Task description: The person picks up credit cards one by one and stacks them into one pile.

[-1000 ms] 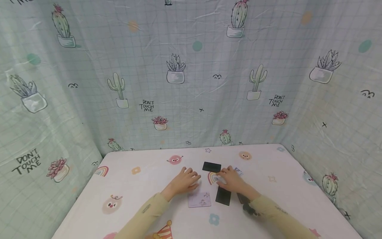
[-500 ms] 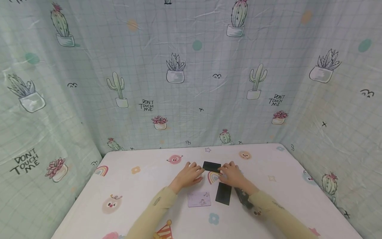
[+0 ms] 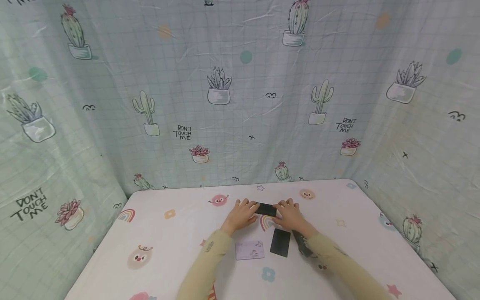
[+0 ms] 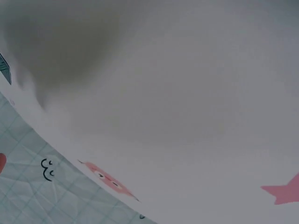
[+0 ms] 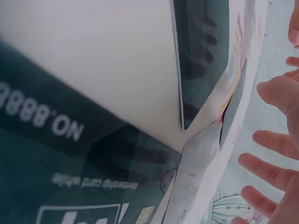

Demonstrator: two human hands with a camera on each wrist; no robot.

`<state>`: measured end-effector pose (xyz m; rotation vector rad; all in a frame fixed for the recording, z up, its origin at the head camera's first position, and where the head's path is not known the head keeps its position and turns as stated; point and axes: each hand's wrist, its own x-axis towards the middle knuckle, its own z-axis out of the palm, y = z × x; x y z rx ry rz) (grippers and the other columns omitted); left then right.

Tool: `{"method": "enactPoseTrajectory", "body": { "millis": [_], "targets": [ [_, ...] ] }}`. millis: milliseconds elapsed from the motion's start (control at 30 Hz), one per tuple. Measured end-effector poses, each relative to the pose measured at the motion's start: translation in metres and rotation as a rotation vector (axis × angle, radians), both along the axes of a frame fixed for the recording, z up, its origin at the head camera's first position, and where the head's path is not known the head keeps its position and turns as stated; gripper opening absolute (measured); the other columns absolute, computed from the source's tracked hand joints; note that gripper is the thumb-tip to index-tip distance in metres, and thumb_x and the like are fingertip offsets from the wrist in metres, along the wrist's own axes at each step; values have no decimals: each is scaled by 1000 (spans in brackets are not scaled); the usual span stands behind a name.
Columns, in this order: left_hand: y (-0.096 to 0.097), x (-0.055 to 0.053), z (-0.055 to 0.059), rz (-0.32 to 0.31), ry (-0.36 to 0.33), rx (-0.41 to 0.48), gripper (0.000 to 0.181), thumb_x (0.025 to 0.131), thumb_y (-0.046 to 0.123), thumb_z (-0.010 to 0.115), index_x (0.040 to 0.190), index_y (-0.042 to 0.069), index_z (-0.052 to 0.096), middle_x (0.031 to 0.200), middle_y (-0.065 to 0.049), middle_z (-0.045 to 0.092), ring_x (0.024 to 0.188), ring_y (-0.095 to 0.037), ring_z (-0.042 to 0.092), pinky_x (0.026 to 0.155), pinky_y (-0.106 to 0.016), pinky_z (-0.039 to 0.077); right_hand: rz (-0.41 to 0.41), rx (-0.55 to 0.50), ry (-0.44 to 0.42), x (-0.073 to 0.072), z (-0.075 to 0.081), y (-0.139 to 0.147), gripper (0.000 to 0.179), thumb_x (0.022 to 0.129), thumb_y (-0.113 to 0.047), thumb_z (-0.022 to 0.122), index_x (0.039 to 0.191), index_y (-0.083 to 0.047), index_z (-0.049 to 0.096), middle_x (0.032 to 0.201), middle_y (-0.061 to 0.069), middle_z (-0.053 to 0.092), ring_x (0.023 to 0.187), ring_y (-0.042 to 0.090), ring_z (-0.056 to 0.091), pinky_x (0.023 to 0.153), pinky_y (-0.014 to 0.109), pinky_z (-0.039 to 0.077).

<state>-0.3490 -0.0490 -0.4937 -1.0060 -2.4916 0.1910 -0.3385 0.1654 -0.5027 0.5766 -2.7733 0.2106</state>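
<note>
"While both your arms reach out over the counter (image 3: 165, 237), which card lies closest to your fingers?"

"The far black card (image 3: 266, 209). It lies lengthwise between your left hand (image 3: 240, 216) and your right hand (image 3: 289, 215), with one hand at each short end."

"Do you have hold of it?"

"Your fingers are spread and loosely bent on both sides. The right wrist view shows your right fingers well apart, with nothing between them. Whether your fingertips press on the card, I cannot tell, and for your left hand only the head view helps."

"What else lies around you?"

"Nearer to you is a second black card (image 3: 280, 242), set at a slight angle, with a lilac card (image 3: 250, 250) to its left. A dark green card (image 3: 301, 243) lies partly under your right sleeve (image 3: 330, 254); close up, its white lettering reads upside down. A pale card (image 5: 194, 163) lies just beside it. Behind the counter hangs a cactus-print cloth (image 3: 240, 154)."
</note>
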Motion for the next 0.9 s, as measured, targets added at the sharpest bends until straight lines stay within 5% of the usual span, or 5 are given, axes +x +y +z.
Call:
{"method": "enactPoseTrajectory", "body": {
  "millis": [300, 900],
  "targets": [
    [8, 2, -6, 166, -164, -54, 49, 89, 41, 45, 133, 19, 41, 134, 1, 45, 121, -23, 43, 94, -50, 37, -40, 22, -52, -7, -6, -1, 50, 79, -42, 60, 117, -10, 54, 115, 9, 53, 103, 34, 43, 77, 53, 36],
    [17, -2, -11, 285, -223, -165, 64, 82, 56, 47, 137, 26, 34, 142, 7, 35, 130, -20, 34, 99, -50, 32, -34, 69, -131, -11, -8, -8, 47, 83, -37, 58, 121, -9, 53, 115, 10, 55, 103, 31, 43, 80, 54, 32]
  ]
}}
